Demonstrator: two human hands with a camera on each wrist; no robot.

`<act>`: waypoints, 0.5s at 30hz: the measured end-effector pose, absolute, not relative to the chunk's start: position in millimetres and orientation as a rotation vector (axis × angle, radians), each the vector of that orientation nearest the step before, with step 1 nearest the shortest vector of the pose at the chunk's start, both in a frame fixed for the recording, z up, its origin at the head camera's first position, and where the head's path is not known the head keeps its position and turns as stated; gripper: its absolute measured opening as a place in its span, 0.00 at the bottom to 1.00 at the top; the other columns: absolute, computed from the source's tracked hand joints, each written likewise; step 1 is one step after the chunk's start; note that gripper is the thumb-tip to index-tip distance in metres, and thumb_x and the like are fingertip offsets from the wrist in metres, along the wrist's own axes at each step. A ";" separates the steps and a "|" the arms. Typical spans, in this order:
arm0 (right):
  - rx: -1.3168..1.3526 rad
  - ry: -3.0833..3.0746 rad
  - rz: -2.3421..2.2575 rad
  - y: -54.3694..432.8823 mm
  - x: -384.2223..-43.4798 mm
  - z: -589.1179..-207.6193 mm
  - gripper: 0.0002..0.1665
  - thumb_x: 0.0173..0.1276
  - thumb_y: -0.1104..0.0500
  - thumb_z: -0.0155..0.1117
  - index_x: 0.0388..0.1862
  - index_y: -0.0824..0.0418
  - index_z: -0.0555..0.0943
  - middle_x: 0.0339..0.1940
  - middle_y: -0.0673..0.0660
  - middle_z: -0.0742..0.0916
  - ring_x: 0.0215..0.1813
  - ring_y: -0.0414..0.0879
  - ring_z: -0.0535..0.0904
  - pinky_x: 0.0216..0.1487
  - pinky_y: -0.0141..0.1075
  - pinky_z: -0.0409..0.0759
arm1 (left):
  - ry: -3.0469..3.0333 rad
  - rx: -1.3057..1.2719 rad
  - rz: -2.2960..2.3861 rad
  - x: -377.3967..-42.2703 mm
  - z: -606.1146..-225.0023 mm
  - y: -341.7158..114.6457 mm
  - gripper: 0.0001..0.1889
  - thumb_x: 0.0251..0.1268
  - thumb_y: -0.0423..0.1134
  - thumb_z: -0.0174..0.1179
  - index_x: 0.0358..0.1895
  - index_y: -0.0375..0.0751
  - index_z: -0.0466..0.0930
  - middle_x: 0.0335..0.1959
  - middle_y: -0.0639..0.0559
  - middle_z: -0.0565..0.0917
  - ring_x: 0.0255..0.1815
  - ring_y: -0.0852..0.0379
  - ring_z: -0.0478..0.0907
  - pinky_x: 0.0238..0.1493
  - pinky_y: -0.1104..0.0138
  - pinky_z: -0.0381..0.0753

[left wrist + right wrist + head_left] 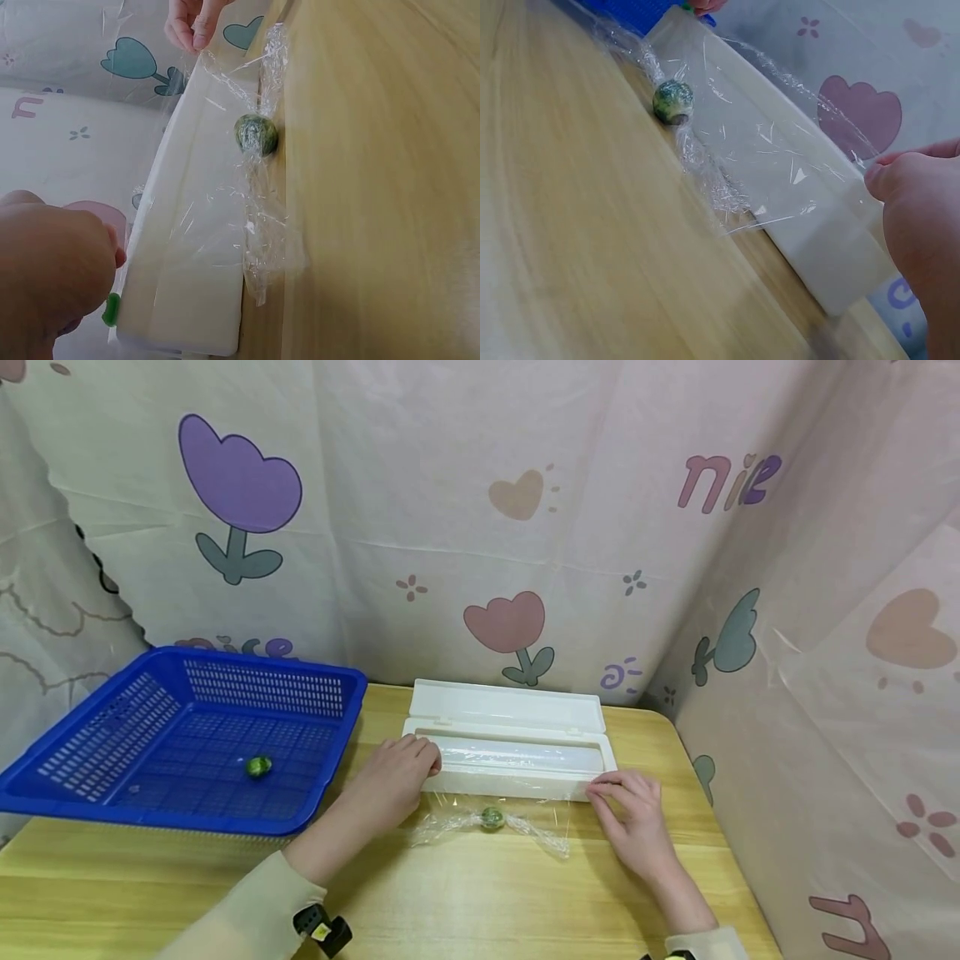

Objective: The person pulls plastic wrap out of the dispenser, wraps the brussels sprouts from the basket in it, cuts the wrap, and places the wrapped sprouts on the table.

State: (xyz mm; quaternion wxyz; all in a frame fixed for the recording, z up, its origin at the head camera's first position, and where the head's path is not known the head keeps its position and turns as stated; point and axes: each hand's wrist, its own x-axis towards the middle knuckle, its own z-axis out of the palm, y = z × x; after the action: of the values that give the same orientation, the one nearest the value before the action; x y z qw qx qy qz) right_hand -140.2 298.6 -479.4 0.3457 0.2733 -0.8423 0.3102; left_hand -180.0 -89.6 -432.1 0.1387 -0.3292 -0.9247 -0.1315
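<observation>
A small round green ball [492,818], mottled and wrapped in clear cling film [259,225], lies on the table in front of a white cling film box [495,783]. The film is twisted on both sides of the ball, and a flat sheet runs back over the box front. At the box's left end, my left hand [397,772] has curled fingers at the film's edge; its fingertips are partly hidden. Beside it in the left wrist view is a small green piece [111,309]. My right hand [633,818] pinches the film's edge at the box's right end.
A blue plastic basket [330,777] stands on the left, holding another small green ball [258,767]. The box lid [506,706] is raised at the back, with a film roll [517,755] inside. A printed curtain [420,485] hangs behind the wooden table [465,910].
</observation>
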 end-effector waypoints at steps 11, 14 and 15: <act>0.730 -2.260 0.863 302.9 -121.6 -482.4 0.15 0.60 0.73 0.77 0.42 0.58 0.90 0.43 0.48 0.91 0.48 0.46 0.83 0.60 0.36 0.61 | -2.659 -1.056 -0.336 -166.0 -437.1 -93.1 0.11 0.77 0.45 0.67 0.52 0.43 0.84 0.42 0.53 0.84 0.46 0.51 0.79 0.48 0.56 0.77; 0.724 -2.269 0.867 303.3 -119.8 -483.4 0.15 0.59 0.73 0.77 0.42 0.58 0.90 0.42 0.47 0.91 0.47 0.46 0.83 0.60 0.36 0.61 | -2.641 -1.089 -0.332 -163.9 -440.2 -95.6 0.10 0.73 0.48 0.70 0.47 0.47 0.88 0.39 0.56 0.82 0.44 0.52 0.78 0.46 0.57 0.75; 0.725 -2.272 0.869 303.5 -119.2 -483.4 0.15 0.59 0.73 0.77 0.41 0.58 0.90 0.42 0.46 0.91 0.46 0.45 0.83 0.60 0.36 0.61 | -2.631 -1.094 -0.338 -163.5 -441.4 -96.4 0.08 0.72 0.47 0.72 0.44 0.49 0.88 0.36 0.58 0.80 0.41 0.54 0.76 0.43 0.59 0.73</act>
State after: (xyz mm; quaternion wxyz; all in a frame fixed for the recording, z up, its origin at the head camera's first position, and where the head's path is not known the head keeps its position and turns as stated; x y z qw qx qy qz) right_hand -119.2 303.5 -483.4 0.2970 0.2726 -0.8547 0.3269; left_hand -163.5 -96.4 -441.4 0.1354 -0.3778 -0.9085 -0.1168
